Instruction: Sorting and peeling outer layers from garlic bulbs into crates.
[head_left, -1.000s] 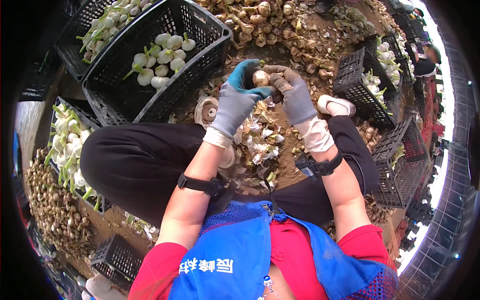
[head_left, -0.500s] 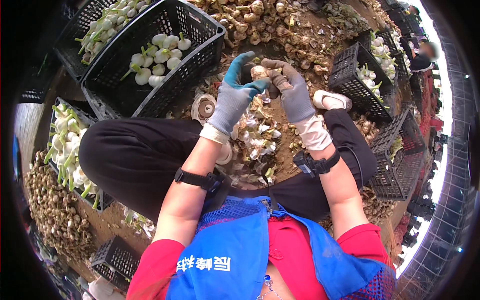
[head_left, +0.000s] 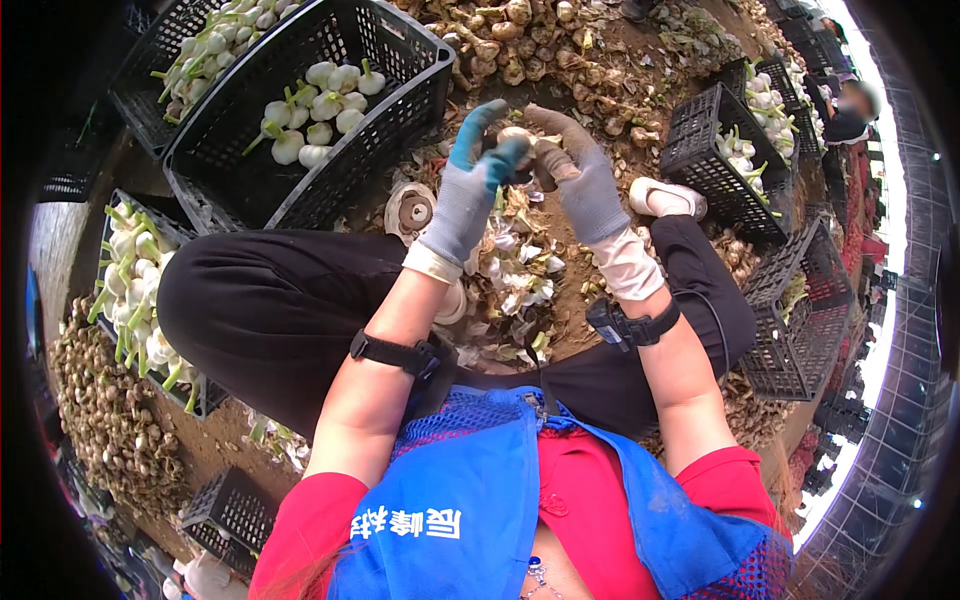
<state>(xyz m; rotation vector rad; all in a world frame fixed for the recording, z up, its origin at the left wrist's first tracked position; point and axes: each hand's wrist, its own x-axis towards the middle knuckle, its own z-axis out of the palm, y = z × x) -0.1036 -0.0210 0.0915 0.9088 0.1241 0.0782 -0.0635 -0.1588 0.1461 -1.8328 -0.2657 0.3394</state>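
Note:
Both my hands wear grey knitted gloves and meet over the ground in front of my crossed legs. A garlic bulb is held between them, partly covered by the fingers. My left hand, its glove teal at the fingers, curls round the bulb's left side with the thumb across its front. On the other side, my right hand, brown with soil at the fingertips, presses thumb and fingers against the bulb. Loose white garlic peelings lie below the hands.
At the upper left, a black plastic crate holds several trimmed white bulbs. Another crate of garlic stands at the right. A heap of unpeeled garlic lies ahead. Leafy-stemmed bulbs fill a crate beside my left knee.
My left thumb has moved up across the front of the bulb, and the bulb has shifted slightly up in the fingers. Both forearms stay nearly in place.

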